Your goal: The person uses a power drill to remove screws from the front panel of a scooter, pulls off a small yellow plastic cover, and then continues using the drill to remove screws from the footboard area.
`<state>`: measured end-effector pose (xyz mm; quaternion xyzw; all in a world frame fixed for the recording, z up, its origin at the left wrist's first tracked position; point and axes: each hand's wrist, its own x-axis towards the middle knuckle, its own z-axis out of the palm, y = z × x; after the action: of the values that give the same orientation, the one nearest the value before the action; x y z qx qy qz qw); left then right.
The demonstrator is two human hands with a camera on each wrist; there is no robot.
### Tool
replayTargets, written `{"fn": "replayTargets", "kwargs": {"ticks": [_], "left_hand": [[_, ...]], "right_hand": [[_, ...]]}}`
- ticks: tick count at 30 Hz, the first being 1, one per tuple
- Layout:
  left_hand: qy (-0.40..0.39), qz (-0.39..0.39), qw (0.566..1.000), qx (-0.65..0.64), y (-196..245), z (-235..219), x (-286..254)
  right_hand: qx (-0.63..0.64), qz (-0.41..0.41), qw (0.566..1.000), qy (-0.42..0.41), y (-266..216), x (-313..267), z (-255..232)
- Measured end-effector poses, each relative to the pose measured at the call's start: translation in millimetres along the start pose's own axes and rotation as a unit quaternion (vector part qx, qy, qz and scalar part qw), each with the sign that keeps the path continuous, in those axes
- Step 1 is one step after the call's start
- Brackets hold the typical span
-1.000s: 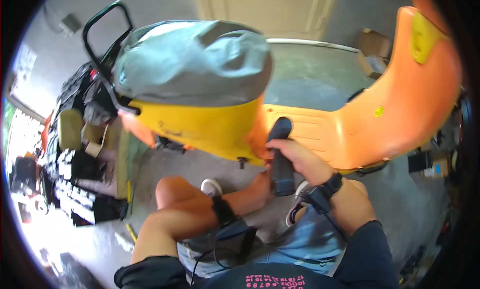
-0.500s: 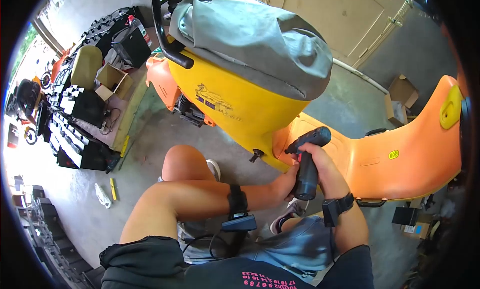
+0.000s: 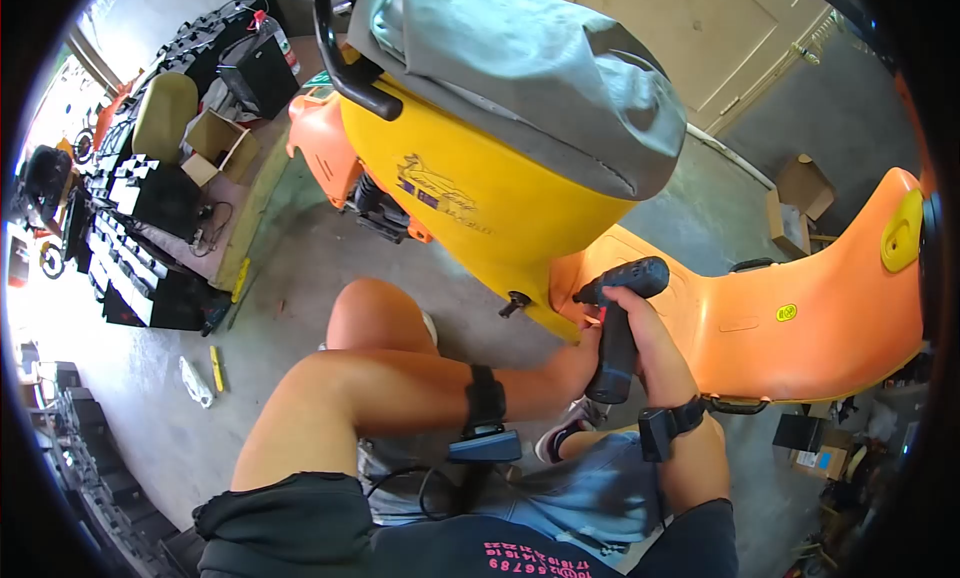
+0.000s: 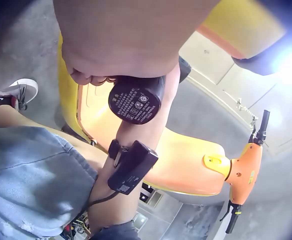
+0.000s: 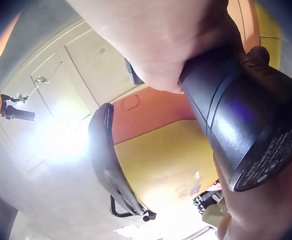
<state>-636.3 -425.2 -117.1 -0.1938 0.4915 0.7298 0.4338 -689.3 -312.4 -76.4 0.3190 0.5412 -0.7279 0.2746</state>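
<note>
My right hand [image 3: 652, 346] grips a black cordless drill [image 3: 617, 350], whose head points left at the scooter's lower body. My left hand [image 3: 570, 370] is just left of the drill's handle, fingers up near its front end and partly hidden behind it. Some curled fingers [image 4: 88, 79] show beside the drill's printed base [image 4: 137, 102] in the left wrist view; I cannot tell whether they pinch anything. The yellow and orange scooter [image 3: 480, 203] stands in front of me, with its orange footboard [image 3: 655, 268] behind the drill. A dark knob [image 3: 515, 304] sticks out of the yellow panel.
A grey cover [image 3: 500, 73] lies over the scooter's seat, next to a black grab bar [image 3: 365, 96]. Black battery-like boxes [image 3: 150, 203] and an open carton [image 3: 218, 146] are at the left. Another carton [image 3: 800, 203] stands by the wall. A yellow-handled tool [image 3: 216, 369] lies on the floor.
The head view has swung, bringing the scooter's body right and the left-side boxes into clearer sight. The drill's head has turned to point left. Over the last half second the hands barely move.
</note>
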Motion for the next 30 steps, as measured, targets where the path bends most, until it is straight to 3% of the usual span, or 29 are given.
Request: {"fn": "replayTargets", "kwargs": {"ticks": [2, 8, 11, 19, 21, 24, 30], "left_hand": [[0.035, 0.086, 0.996, -0.007, -26.5, -4.2, 34.1], [0.021, 0.058, 0.991, -0.122, -3.0, 8.2, 0.5], [-0.012, 0.052, 0.985, -0.161, -19.6, 2.8, 25.4], [-0.060, 0.046, 0.991, -0.108, -26.9, -3.1, 29.2], [-0.068, 0.058, 0.992, -0.094, -25.5, -1.4, 28.3], [-0.039, 0.049, 0.992, -0.105, -15.8, 5.1, 17.5], [0.028, 0.038, 0.997, -0.065, -13.8, 9.1, 11.4]], "right_hand": [[0.022, 0.012, 1.000, -0.009, 1.8, 2.0, 2.6], [-0.011, -0.001, 1.000, 0.015, 7.6, -12.1, -1.5], [0.019, -0.027, 0.999, -0.019, 21.9, -7.7, -14.0], [0.023, -0.053, 0.998, -0.002, 21.9, -5.4, -14.3], [-0.009, -0.024, 1.000, 0.006, 15.0, -6.9, -12.4], [-0.012, -0.025, 0.999, 0.046, 4.3, -17.4, 2.1], [-0.089, -0.044, 0.994, 0.039, 7.1, -7.0, -5.7]]}}
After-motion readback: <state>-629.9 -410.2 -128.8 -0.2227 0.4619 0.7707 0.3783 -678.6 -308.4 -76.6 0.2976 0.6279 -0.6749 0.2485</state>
